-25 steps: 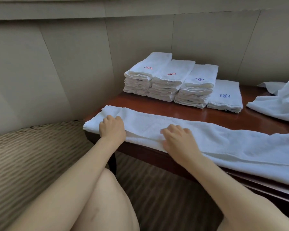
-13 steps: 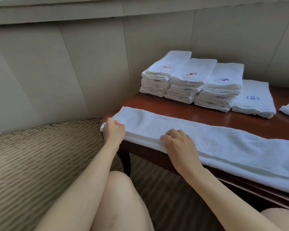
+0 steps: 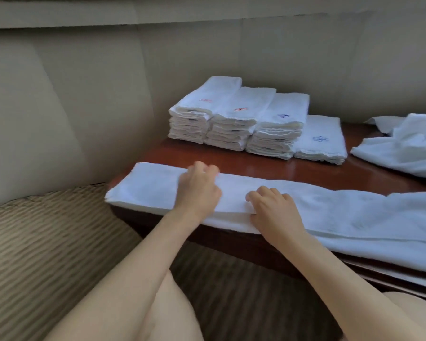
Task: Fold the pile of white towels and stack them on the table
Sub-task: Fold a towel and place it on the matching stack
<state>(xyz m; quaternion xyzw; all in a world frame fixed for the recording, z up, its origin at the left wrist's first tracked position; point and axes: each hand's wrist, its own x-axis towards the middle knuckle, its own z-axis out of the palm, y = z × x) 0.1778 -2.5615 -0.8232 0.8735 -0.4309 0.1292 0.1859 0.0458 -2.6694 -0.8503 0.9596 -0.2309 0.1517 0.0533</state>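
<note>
A long folded towel (image 3: 305, 207) lies along the table's (image 3: 256, 168) near edge, mid-frame. The left hand (image 3: 198, 190), blurred, rests on it with fingers curled; the right hand (image 3: 274, 212) pinches its near fold. Behind, four stacks (image 3: 251, 124) carry red and blue embroidered marks, unreadable. Unfolded towels (image 3: 408, 146) lie at the right edge.

A long white towel (image 3: 305, 212), folded lengthwise into a narrow strip, lies flat along the near edge of my table (image 3: 244, 166), its right end running out of view. Behind it stand four stacks of folded white towels (image 3: 253, 124) in a touching row by the wall, three tall and one low at the right, each top marked in red or blue. At the far right lies a crumpled pile of unfolded towels (image 3: 408, 148).
</note>
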